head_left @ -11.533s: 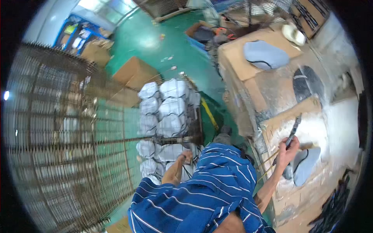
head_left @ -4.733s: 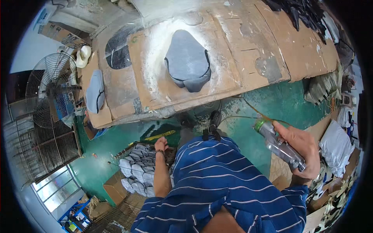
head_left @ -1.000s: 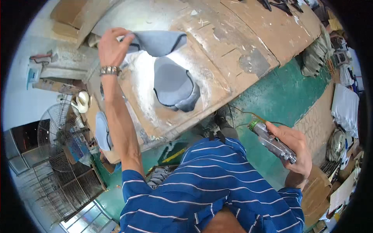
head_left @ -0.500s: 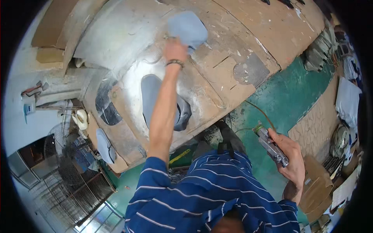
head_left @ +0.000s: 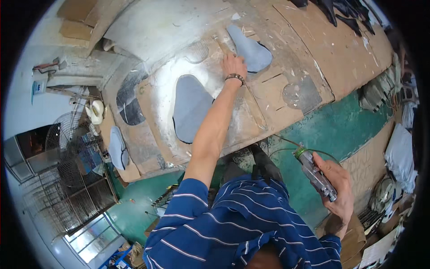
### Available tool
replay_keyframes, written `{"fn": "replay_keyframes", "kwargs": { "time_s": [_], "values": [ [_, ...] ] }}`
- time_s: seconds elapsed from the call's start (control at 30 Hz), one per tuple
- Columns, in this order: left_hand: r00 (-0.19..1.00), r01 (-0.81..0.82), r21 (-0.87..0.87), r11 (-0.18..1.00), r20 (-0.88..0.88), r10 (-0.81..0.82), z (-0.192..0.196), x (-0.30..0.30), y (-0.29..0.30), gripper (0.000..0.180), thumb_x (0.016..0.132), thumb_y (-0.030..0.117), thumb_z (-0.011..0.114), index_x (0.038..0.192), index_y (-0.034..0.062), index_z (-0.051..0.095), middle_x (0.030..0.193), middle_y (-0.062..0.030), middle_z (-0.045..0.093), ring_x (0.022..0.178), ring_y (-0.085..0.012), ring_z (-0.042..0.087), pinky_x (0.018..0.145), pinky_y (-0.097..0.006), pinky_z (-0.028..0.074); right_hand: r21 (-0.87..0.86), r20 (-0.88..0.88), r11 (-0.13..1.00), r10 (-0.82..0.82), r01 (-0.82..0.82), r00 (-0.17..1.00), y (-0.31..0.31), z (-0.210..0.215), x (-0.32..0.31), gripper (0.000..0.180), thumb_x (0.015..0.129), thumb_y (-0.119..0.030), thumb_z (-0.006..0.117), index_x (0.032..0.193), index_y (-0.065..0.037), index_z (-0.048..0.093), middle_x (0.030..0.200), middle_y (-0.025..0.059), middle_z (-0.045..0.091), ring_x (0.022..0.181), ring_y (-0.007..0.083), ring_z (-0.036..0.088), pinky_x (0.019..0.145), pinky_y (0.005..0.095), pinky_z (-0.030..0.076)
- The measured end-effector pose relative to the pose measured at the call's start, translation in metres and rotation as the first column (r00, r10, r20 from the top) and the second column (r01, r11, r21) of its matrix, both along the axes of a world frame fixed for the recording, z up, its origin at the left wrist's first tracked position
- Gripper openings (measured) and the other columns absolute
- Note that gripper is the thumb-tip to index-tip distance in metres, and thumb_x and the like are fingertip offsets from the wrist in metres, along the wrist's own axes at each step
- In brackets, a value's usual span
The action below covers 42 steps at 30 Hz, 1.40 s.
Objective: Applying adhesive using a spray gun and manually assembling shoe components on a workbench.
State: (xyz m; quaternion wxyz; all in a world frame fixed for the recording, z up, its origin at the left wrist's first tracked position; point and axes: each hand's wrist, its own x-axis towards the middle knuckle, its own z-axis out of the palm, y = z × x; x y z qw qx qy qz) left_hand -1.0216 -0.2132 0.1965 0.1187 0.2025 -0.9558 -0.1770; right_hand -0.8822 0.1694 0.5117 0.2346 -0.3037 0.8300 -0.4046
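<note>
The desk [head_left: 313,49], a cardboard-covered top dusted white, runs across the upper part of the view, and its near edge bends down toward the green floor [head_left: 349,130]. Between that edge and the person's blue striped shirt [head_left: 242,224] lies a strip of bare floor. The far right of the desk is open brown cardboard, with dark cut pieces [head_left: 331,9] at its upper rim.

The left hand [head_left: 234,66] reaches far out over the desk, arm straight, fingers laid flat and pressed down at the left edge of a grey-blue cut piece [head_left: 251,49] lying flat on the cardboard. A bracelet [head_left: 234,77] sits at the wrist. A second grey-blue piece [head_left: 190,107] lies nearer, just beside the forearm, on a white-sprayed patch.

The right hand [head_left: 336,190] hangs low beside the body, well apart from the desk, fingers closed around a metal spray gun [head_left: 316,172] with a green tip, and a thin hose trails from it.

At left stand a wire fan [head_left: 67,148] and wire racks [head_left: 67,197].
</note>
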Motion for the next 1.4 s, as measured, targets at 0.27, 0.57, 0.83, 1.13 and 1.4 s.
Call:
{"fn": "replay_keyframes", "kwargs": {
  "time_s": [0.27,0.57,0.83,1.13,1.4],
  "values": [
    [0.996,-0.011,-0.078,0.997,-0.084,0.004,-0.023,-0.008,0.019,0.041,0.076,0.010,0.077,0.115,0.0098,0.066,0.111,-0.0139,0.065,0.099,-0.0319,0.062,0.087,-0.044,0.050,0.042,0.009,0.999,0.006,-0.006,1.000,0.007,0.007,0.011,0.078,0.063,-0.007,0.064,0.140,0.006,0.059,0.090,0.0223,0.064,0.080,0.0384,0.063,0.075,0.0398,0.050],
    [0.872,0.063,0.823,0.565,-0.321,0.371,0.038,0.078,-0.008,0.060,0.091,0.014,0.069,0.147,0.0051,0.050,0.139,-0.0175,0.062,0.129,-0.0303,0.059,0.111,-0.043,0.043,-0.049,0.014,0.999,0.023,-0.022,1.000,0.021,0.012,0.005,0.079,0.073,-0.038,0.065,0.136,0.010,0.062,0.085,0.0181,0.066,0.073,0.0324,0.064,0.069,0.0369,0.049],
    [0.981,-0.126,-0.108,0.986,0.133,0.140,0.082,0.335,-0.060,0.068,0.097,0.049,0.062,0.152,0.0107,0.050,0.164,-0.0158,0.036,0.152,-0.0427,0.027,0.123,-0.057,0.019,-0.063,0.041,0.976,0.213,-0.210,0.976,0.006,0.034,0.015,0.064,0.076,-0.011,0.075,0.137,0.006,0.063,0.089,0.0183,0.070,0.076,0.0333,0.069,0.069,0.0400,0.053],
    [0.980,-0.198,0.175,0.965,0.073,0.187,0.041,0.366,-0.063,0.081,0.098,0.057,0.056,0.163,0.0152,0.032,0.171,-0.0134,0.023,0.158,-0.0420,0.014,0.125,-0.061,0.012,0.015,-0.086,0.980,0.200,-0.200,0.976,-0.036,0.054,0.058,0.066,0.074,-0.013,0.076,0.137,0.003,0.064,0.086,0.0155,0.069,0.074,0.0325,0.067,0.067,0.0383,0.052],
    [0.958,-0.098,0.344,0.934,-0.220,0.182,0.039,0.372,-0.073,0.092,0.098,0.057,0.055,0.161,-0.0021,0.025,0.168,-0.0262,0.021,0.156,-0.0414,0.019,0.127,-0.049,0.017,0.016,-0.258,1.000,0.025,-0.022,0.966,-0.116,0.070,0.121,0.069,0.079,-0.037,0.066,0.135,0.004,0.066,0.078,0.0141,0.065,0.070,0.0248,0.063,0.065,0.0341,0.047]
  ]
}}
